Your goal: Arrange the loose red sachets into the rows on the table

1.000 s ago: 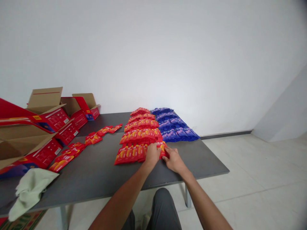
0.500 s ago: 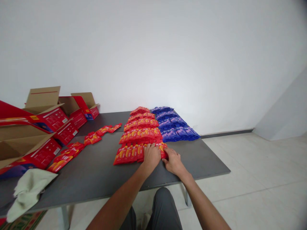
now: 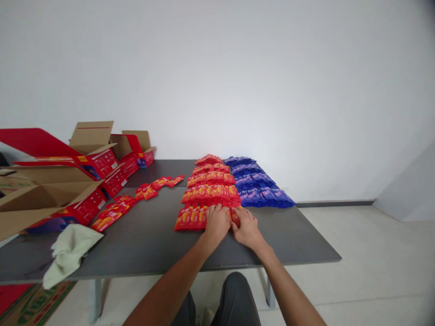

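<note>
Both hands are lying flat with fingers spread, gripping nothing: the left hand (image 3: 216,222) and right hand (image 3: 245,226) are pressing the nearest row of red packets (image 3: 190,217), toward the tabletop's (image 3: 142,244) near edge. Pushing unevenly is risking sliding those overlapped packets askew, or nudging the next row (image 3: 210,192) out of line.

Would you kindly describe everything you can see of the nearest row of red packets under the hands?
The nearest row of red packets is a line of glossy red sachets with orange-yellow print, overlapping sideways and lying flat on the dark grey table, in front of more red rows. The left hand and right hand rest palm-down on its right end, covering it.
</note>
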Demonstrator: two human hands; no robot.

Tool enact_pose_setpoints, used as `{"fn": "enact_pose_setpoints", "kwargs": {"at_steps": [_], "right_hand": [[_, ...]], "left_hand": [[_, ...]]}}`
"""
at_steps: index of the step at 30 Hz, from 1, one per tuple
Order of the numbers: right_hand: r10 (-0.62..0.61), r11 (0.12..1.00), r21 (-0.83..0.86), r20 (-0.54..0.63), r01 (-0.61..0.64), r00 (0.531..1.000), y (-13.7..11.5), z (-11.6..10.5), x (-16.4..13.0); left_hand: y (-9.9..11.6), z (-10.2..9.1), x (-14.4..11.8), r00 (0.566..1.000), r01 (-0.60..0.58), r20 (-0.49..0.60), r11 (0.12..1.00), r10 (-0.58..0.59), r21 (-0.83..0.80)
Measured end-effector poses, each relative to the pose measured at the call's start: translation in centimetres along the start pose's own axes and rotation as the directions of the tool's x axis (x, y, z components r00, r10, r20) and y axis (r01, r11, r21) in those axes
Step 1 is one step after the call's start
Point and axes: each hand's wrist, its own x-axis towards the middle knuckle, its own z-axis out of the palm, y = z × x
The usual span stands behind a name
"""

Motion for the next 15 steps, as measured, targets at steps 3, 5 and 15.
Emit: {"fn": "enact_pose_setpoints", "kwargs": {"at_steps": [3, 5, 15], "right_hand": [[-0.047, 0.999, -0.017, -0.002, 0.047, 0.999, -2.4, 1.1, 1.5], [-0.09, 0.996, -0.018, -0.001, 0.09, 0.996, -4.3, 2.1, 2.6], [-0.319, 0.936, 0.172, 0.036, 0.309, 0.947, -16.4, 9.5, 10.0]], "left_hand": [[-2.2, -1.5, -0.4, 0.999, 0.04, -0.015, 0.999, -0.04, 0.032], [-4.0, -2.5, -0.6, 0.997, 0.077, -0.023, 0.995, -0.076, 0.062], [-16.0, -7.0, -1.8, 0.973, 0.226, -0.071, 0.967, -0.219, 0.118]]}}
